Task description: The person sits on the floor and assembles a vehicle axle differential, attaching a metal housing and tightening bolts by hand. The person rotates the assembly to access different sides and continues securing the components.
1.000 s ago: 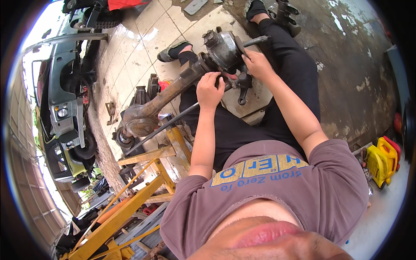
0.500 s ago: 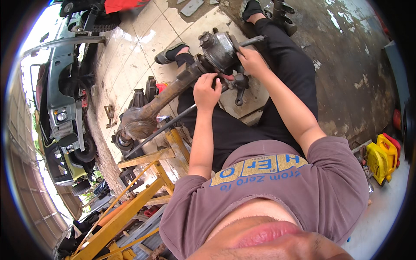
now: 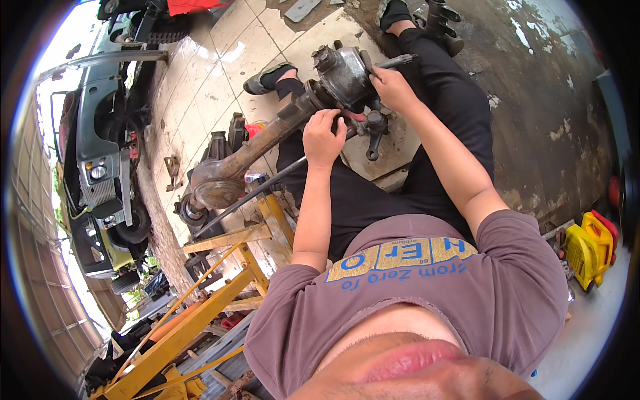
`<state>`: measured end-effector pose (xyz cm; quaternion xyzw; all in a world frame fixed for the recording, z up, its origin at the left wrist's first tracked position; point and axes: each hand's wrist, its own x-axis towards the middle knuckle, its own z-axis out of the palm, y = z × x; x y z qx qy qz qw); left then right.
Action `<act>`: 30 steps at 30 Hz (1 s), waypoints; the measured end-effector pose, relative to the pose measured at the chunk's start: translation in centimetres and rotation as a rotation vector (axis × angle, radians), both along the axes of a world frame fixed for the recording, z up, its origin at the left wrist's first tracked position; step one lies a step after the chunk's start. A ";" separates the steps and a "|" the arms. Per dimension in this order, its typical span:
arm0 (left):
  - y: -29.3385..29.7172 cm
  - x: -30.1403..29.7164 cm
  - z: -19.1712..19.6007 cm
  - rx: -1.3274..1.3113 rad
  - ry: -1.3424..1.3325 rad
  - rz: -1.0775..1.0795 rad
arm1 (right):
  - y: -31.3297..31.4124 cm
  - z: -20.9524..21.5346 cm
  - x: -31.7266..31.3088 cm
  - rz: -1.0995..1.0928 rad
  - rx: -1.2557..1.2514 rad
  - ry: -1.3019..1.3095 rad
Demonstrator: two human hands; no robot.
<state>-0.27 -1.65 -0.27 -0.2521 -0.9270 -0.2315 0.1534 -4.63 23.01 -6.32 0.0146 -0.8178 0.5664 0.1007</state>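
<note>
A greasy vehicle axle [image 3: 250,152] slants from the lower left up to a round steel steering knuckle [image 3: 348,79] between my legs. My right hand [image 3: 393,89] is closed over the right rim of the knuckle, beside the spindle [image 3: 401,61] that sticks out to the right. Below the knuckle my left hand [image 3: 325,138] has its fingers curled at the axle end, close to a long thin rod [image 3: 267,187]. What its fingertips grip is hidden behind the metal. A dark steering arm [image 3: 375,133] with an eye at its end hangs just right of that hand.
A yellow metal frame [image 3: 193,327] stands at the lower left, near the axle's bulged housing [image 3: 217,183]. Farther left is a dark vehicle [image 3: 100,160]. Yellow jugs [image 3: 587,250] stand at the right. Pale tiles [image 3: 200,93] and stained concrete [image 3: 540,127] form the floor.
The whole view has shifted a little, so everything sits slightly lower and farther right. Both hands keep their places at the knuckle and axle end.
</note>
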 end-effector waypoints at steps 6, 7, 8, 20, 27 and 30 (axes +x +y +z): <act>0.3 -0.1 0.3 0.016 0.019 -0.010 | 0.2 0.0 0.3 -0.005 0.025 -0.025; 0.2 -0.2 0.4 0.012 0.019 -0.006 | 0.4 0.0 -0.6 0.032 0.016 -0.028; 0.0 -0.2 0.3 0.011 0.004 0.000 | 0.0 -0.1 -0.5 -0.009 -0.031 0.009; 0.1 0.3 0.3 0.023 -0.002 -0.005 | -0.9 -0.5 2.4 -0.072 0.030 -0.051; -0.4 0.3 0.1 0.019 -0.008 -0.003 | -1.1 -0.7 2.1 -0.059 0.033 0.028; 0.2 -0.2 0.6 0.011 0.006 -0.009 | 0.1 -0.5 0.1 -0.009 0.025 -0.012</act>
